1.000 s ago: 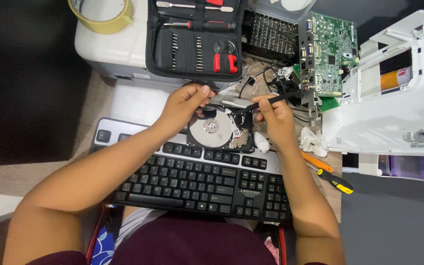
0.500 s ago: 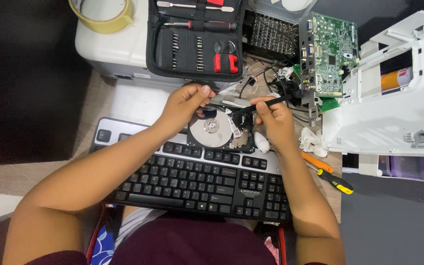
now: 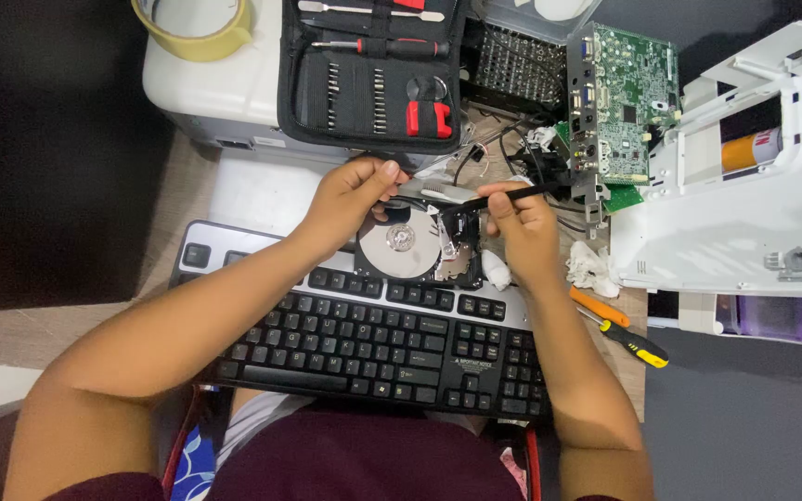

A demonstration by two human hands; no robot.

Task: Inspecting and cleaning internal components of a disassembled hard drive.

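Desk (image 3: 252, 190) clutter, largest first: white plastic housing (image 3: 744, 204) at the right; black keyboard (image 3: 373, 339) across the near edge, both forearms passing over it; open black tool case (image 3: 368, 65) with bits and a red-handled screwdriver at the top; green circuit board (image 3: 628, 97) just right of the case; roll of yellowish tape (image 3: 199, 32) at top left. Orange-handled and yellow-and-black tools (image 3: 619, 325) lay right of the keyboard.

Opened hard drive (image 3: 420, 246) sat just beyond the keyboard, between the hands, its shiny round platter exposed, dark frame around it. Left hand (image 3: 350, 199) rested at the drive's upper left edge, fingers curled, thumb and forefinger pressed together there. Right hand (image 3: 517, 227) pinched a thin black tool (image 3: 512, 195), lying nearly level above the drive.
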